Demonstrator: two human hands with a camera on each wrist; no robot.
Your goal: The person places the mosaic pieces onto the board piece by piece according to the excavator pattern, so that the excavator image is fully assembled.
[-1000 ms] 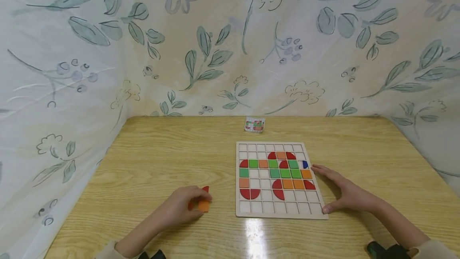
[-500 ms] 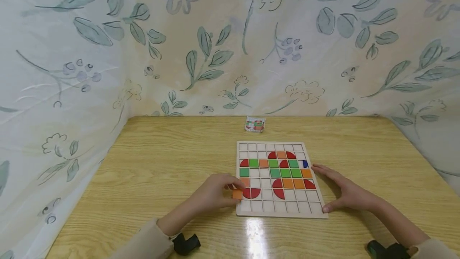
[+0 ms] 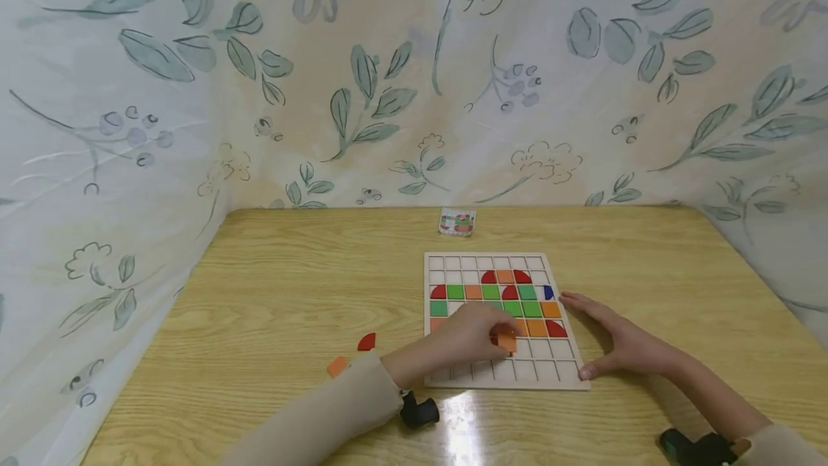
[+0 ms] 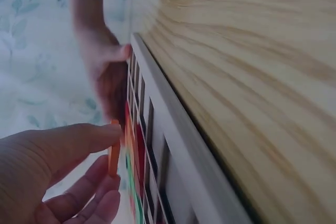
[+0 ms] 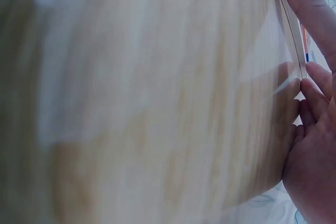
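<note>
In the head view, my left hand (image 3: 462, 336) is over the lower middle of a pale wooden grid board (image 3: 543, 378). Thumb and fingertips pinch a square orange tile (image 3: 507, 341), seen edge-on in the left wrist view as a thin orange tile (image 4: 113, 153) close to the board. Hand and wrist cover several of the board's lower-left tiles. My right hand (image 3: 624, 347) rests beside the board's right edge, its fingers extended, thumb at the lower right corner and fingertips further up the side. Red quarter-circle, green and orange tiles sit in the grid, with a blue piece (image 3: 548, 293) at the right.
Left of the board, a red quarter-circle tile (image 3: 366, 341) and another orange tile (image 3: 337, 366) lie loose on the wooden table (image 3: 278, 279). A small printed pattern card (image 3: 457, 221) stands behind the board. Leaf-printed cloth (image 3: 388, 56) surrounds the table.
My left hand has carried the orange tile rightward from the table to over the board, uncovering the red and orange tiles at the left. The right hand has stayed at the board's edge.
</note>
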